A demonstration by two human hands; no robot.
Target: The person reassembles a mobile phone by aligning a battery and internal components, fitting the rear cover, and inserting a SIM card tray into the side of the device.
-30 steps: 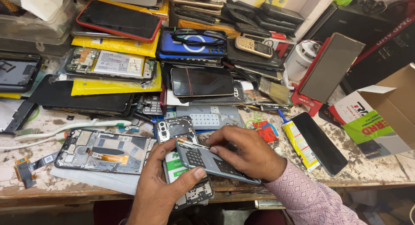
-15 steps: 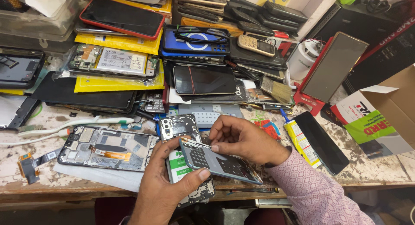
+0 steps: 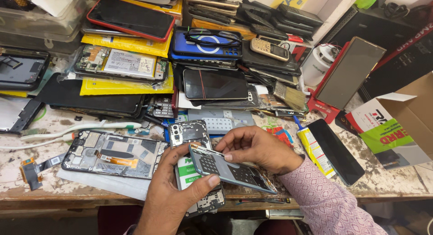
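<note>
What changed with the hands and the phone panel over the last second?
The right hand shifted from lying over the grey phone panel to pinching its upper edge with the fingertips. The left hand kept gripping the panel's near corner. The opened phone beneath and the stripped frame beside it stayed put.

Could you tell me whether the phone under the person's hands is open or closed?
Open: the phone lies with its battery and circuit board bare, while both hands hold its back cover above it.

Back cover (image 3: 230, 169) lies over opened phone (image 3: 194, 167), beside disassembled phone (image 3: 115, 154).
</note>
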